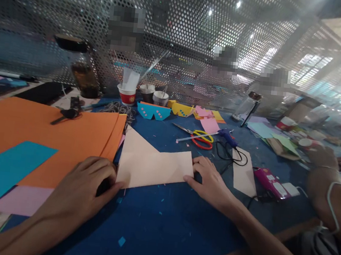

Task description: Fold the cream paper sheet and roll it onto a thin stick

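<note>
A strip of pale peach paper (155, 167) spans the space between my hands over the blue tabletop. My left hand (91, 188) grips its left end, thumb at the near corner and fingers curled behind. At the other end, my right hand (209, 180) has the edge between thumb and fingers. A pointed peach piece (138, 141) shows behind the strip; whether the two are joined I cannot tell. Beyond lie red-and-yellow-handled scissors (198, 137) and a blue glue gun (228, 137) with a clear glue stick.
Orange sheets (87, 131) and a blue strip (7, 171) lie at left. Blue paper glasses (153, 111), paper cups (127, 94) and a jar (84, 74) stand along the perforated metal screen. A magenta power strip (271, 182) and another person's arm (324, 184) are at right.
</note>
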The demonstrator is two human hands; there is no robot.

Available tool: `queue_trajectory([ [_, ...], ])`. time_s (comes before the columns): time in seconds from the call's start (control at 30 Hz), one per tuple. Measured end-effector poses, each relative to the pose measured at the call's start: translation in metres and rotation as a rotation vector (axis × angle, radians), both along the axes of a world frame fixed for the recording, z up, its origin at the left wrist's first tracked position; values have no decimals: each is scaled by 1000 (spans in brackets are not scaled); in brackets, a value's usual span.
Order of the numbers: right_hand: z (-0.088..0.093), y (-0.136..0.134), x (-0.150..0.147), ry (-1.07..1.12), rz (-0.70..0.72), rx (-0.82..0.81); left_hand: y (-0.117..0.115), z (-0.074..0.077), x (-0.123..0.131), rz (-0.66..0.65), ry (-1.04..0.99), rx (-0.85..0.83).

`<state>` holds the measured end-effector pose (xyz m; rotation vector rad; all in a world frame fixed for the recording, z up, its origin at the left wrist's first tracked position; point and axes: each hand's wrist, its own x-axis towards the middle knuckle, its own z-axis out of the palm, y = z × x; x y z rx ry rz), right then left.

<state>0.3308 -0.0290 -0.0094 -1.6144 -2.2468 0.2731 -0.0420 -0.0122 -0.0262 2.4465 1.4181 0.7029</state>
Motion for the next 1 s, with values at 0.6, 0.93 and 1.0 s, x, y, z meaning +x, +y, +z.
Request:
queue_trajectory([
  [0.6, -3, 0, 3, 46, 5, 17, -4, -14, -2, -66, 48, 383],
  [0.93, -2, 0, 3, 48, 2, -16, 1, -31, -8, -413, 232, 447],
  [1.0, -2, 0, 3, 46, 3, -12, 1, -35, -9, -398, 248, 476],
])
